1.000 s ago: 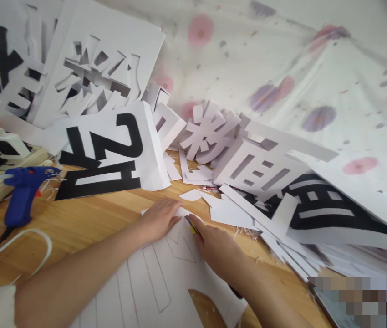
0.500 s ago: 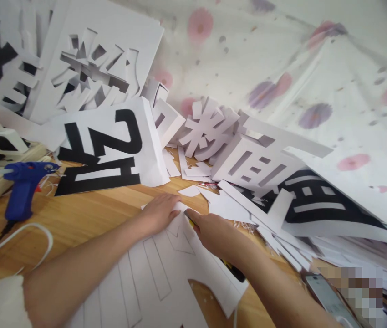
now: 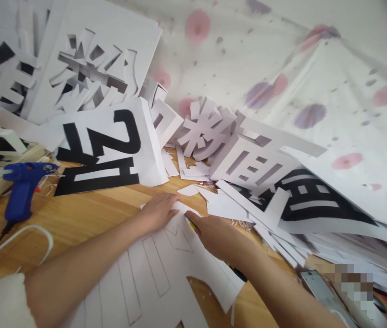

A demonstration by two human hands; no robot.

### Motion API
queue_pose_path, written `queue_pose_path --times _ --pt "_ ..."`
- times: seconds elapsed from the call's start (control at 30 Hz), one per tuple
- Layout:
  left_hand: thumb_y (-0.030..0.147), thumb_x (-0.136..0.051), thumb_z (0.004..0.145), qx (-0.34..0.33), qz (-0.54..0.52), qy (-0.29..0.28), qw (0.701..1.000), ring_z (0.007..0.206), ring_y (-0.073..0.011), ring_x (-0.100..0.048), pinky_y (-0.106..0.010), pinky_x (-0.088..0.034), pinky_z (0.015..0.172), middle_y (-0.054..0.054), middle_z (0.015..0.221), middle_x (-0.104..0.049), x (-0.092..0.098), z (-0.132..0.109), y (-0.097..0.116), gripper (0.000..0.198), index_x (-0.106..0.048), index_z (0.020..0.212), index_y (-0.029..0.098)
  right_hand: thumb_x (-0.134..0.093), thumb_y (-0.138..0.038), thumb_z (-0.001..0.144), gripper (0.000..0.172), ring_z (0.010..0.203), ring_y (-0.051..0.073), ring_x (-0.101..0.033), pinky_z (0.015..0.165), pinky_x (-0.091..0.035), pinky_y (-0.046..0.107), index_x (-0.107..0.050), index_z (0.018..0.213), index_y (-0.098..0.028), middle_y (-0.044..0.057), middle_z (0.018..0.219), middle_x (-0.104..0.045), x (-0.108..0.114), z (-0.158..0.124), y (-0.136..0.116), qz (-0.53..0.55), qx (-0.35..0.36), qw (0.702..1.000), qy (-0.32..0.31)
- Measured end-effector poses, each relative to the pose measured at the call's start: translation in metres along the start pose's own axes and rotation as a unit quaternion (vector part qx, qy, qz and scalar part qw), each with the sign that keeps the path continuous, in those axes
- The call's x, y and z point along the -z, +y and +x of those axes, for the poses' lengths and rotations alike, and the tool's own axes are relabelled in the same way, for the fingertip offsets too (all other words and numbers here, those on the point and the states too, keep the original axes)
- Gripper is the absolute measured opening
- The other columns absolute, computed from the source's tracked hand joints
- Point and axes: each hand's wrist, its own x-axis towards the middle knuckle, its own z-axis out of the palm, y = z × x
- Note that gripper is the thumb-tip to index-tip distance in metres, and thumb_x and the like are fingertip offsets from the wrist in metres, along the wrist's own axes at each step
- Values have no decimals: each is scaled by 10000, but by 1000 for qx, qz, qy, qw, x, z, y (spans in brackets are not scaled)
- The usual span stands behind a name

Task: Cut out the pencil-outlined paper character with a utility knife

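A white foam board (image 3: 152, 282) with pencilled outlines lies on the wooden table, a curved notch cut into its lower right side. My left hand (image 3: 159, 212) rests flat on the board's far end, fingers stretched and thumb apart. Just to its right, my right hand (image 3: 214, 234) is wrapped round a yellow and black utility knife (image 3: 192, 222). The knife's tip meets the board near my left thumb; its black rear end shows below my right wrist. Most of the handle is hidden by my fingers.
A blue glue gun (image 3: 21, 189) sits at the left with its cable. Black-lettered paper (image 3: 150, 150) lies beyond my hands. White cut-out characters (image 3: 210, 130) stand behind, with board scraps (image 3: 229, 207) in front. A phone (image 3: 323, 291) lies at lower right.
Both hands stay in nearly the same place on the board, and the knife has barely moved. The view has shifted slightly, so the things on the right appear a little further left.
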Motion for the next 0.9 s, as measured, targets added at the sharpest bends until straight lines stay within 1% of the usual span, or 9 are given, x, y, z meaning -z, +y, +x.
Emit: queue_pose_path --times 0.13,0.4,0.6,0.77,0.9 --pt "271 -426 866 6 -2 -5 1000 1135 -224 -480 -376 -373 934 -63 1193 -560 0 0 0 289 -480 1140 199 -320 -166 883 401 617 179 -595 457 -232 255 -394 1275 -206 53 709 -634 -1 -3 2 -4 2 1000 2" --pt "263 -423 866 17 -11 -15 1000 1121 -218 -490 -366 -376 925 -63 1191 -560 2 -1 3 280 -473 1135 201 -325 -142 874 403 563 153 -570 440 -210 249 -405 1260 -225 24 662 -615 -7 -10 6 -5 7 1000 5" --pt "258 -419 869 8 -4 -15 1000 1125 -223 -483 -368 -371 927 -71 1189 -561 1 -1 2 277 -480 1129 188 -313 -161 883 426 556 159 -572 437 -207 253 -378 1300 -215 38 667 -625 -11 -14 7 -2 2 1000 10" --pt "248 -426 868 10 3 -18 1000 1120 -224 -487 -361 -370 929 -76 1187 -561 3 -1 3 277 -480 1129 173 -309 -160 879 457 581 169 -582 446 -226 260 -353 1329 -226 44 699 -631 -10 -18 6 -4 -6 1000 -2" --pt "247 -425 868 11 2 -20 1000 1131 -220 -481 -362 -374 926 -65 1189 -560 3 -1 3 272 -474 1129 192 -308 -158 878 470 597 178 -593 448 -239 265 -336 1343 -224 52 723 -642 -16 -20 8 -9 -7 1000 6"
